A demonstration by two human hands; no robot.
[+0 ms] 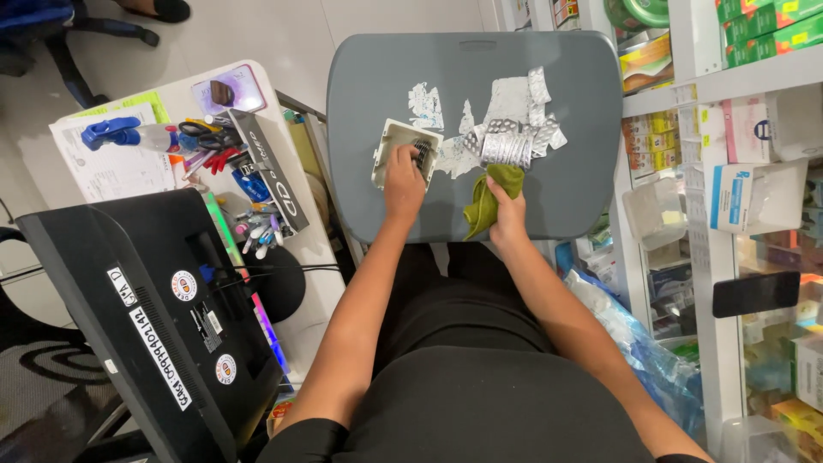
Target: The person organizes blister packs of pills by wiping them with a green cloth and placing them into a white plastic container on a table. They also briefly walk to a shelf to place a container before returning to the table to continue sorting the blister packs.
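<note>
Holding a small white tray (405,151) by its near edge, the left hand (403,176) has its grip closed on it, fingers curled inside the opening. The right hand (507,210) has its grip closed around a green cloth (490,199), which hangs down toward the body. Both rest on a grey desk (583,180) directly ahead. The tray is tilted and appears emptied; judged from this, its inside is yet to be wiped. Silver pill strips (513,141) lie heaped just beyond the cloth, beside torn white label scraps (425,105) stuck to the surface. Stocked shelves (737,81) stand at right, a black monitor (146,317) at left.
</note>
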